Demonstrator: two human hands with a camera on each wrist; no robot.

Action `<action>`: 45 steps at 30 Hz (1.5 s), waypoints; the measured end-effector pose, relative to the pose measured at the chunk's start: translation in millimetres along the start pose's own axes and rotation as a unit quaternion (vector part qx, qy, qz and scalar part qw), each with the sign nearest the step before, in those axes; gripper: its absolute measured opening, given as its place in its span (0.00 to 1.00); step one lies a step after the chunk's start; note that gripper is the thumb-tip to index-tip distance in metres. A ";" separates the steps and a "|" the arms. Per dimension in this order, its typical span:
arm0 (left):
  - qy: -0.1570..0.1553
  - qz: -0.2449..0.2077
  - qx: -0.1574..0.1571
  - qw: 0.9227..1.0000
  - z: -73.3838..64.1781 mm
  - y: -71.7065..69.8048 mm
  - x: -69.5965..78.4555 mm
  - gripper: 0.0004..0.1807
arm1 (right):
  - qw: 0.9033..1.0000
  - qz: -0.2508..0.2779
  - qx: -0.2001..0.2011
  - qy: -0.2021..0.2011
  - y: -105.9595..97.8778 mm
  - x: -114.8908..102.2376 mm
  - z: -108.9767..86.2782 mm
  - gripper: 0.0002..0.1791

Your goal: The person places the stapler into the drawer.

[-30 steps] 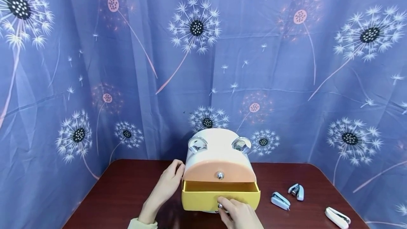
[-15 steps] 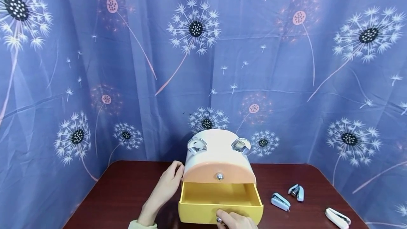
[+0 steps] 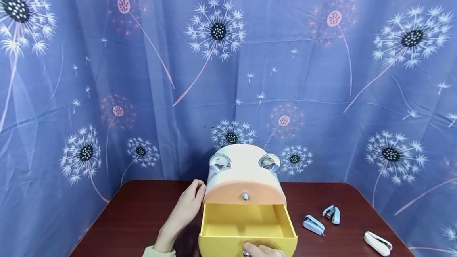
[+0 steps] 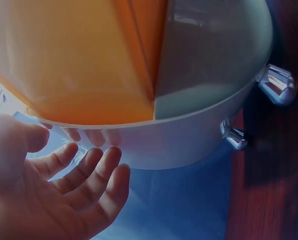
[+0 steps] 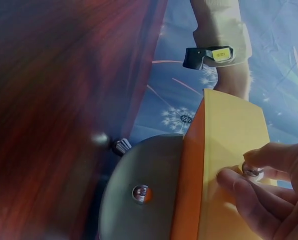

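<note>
A small white storage box (image 3: 246, 162) with a rounded top stands on the table, two shiny round eye-like pieces on top. Its peach upper front (image 3: 262, 194) carries a silver knob (image 3: 245, 197). Below, the yellow drawer (image 3: 217, 245) is pulled well out, and its inside shows nothing lying in it. My right hand (image 3: 265, 251) pinches the drawer's silver knob (image 5: 251, 171) between thumb and fingers, cut off by the lower edge of the head view. Against the box's left side rests my left hand (image 3: 185, 209); its fingers (image 4: 101, 172) are loosely bent beside the white wall.
To the right of the box lie two light blue mini staplers (image 3: 313, 225), the farther stapler (image 3: 332, 214) spread apart. A white stapler (image 3: 378, 244) is nearer the right edge of the dark red table (image 3: 143, 205). A blue dandelion-print curtain (image 3: 200, 130) hangs behind.
The yellow drawer has slid out toward me, with my right hand on its knob moving along, and more of its inside shows. My left hand stays at the box's side.
</note>
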State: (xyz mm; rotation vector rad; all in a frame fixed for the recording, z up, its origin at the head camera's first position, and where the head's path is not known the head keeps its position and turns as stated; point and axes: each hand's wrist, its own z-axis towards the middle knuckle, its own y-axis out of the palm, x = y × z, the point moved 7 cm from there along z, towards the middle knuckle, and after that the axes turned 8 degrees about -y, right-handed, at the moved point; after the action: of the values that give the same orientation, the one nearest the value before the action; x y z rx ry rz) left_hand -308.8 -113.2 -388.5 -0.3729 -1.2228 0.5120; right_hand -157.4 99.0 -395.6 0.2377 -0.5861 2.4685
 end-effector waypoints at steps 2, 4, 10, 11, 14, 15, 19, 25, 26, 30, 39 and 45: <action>-0.001 0.001 0.000 1.000 0.2 -0.1 0.3 0.06 | 0.998 -0.006 0.022 -0.062 2.2 -4.1 -4.0 0.09; 0.000 0.000 0.000 1.000 0.5 -0.2 1.0 0.07 | 0.991 -0.027 0.045 -0.127 5.3 -8.7 -9.7 0.08; 0.004 -0.006 -0.002 1.000 1.2 -0.7 2.4 0.06 | 0.986 -0.065 0.053 -0.147 8.8 -9.7 -17.8 0.08; 0.004 -0.006 -0.002 1.000 1.1 -0.7 2.3 0.06 | 0.988 -0.065 0.051 -0.132 7.1 -8.5 -15.9 0.08; 0.004 -0.003 -0.001 1.000 0.6 -0.2 1.9 0.05 | 0.997 -0.041 0.009 -0.070 -0.1 -5.1 -4.6 0.08; 0.004 -0.002 0.000 1.000 0.5 0.0 2.1 0.05 | 0.998 -0.030 -0.012 -0.047 -2.6 -3.9 0.2 0.07; 0.006 0.000 0.001 1.000 0.0 0.1 2.3 0.05 | 0.983 0.060 -0.152 0.088 -8.3 6.8 12.1 0.09; 0.011 0.000 -0.002 1.000 0.0 0.6 6.9 0.05 | 0.954 0.130 -0.218 0.158 -27.1 17.2 25.5 0.16; 0.011 0.002 0.000 1.000 -0.1 0.2 7.2 0.05 | 0.952 0.128 -0.225 0.166 -30.2 19.7 27.3 0.17; 0.005 0.005 0.004 1.000 -1.1 -1.8 5.6 0.04 | 0.950 0.106 -0.230 0.184 -43.7 30.2 33.2 0.17; 0.008 0.006 0.009 1.000 -1.2 -2.7 4.5 0.04 | 0.941 0.060 -0.192 0.272 -81.6 63.2 35.5 0.17; 0.010 0.004 0.009 1.000 -1.2 -3.1 5.6 0.05 | 0.941 -0.005 -0.187 0.283 -107.9 88.6 30.8 0.19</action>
State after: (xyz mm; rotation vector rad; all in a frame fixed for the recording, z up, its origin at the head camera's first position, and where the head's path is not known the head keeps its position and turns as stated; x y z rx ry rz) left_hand -305.7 -112.6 -382.8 -0.3666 -1.1974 0.5238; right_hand -165.6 208.4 -303.9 -0.5968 -0.7662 2.2041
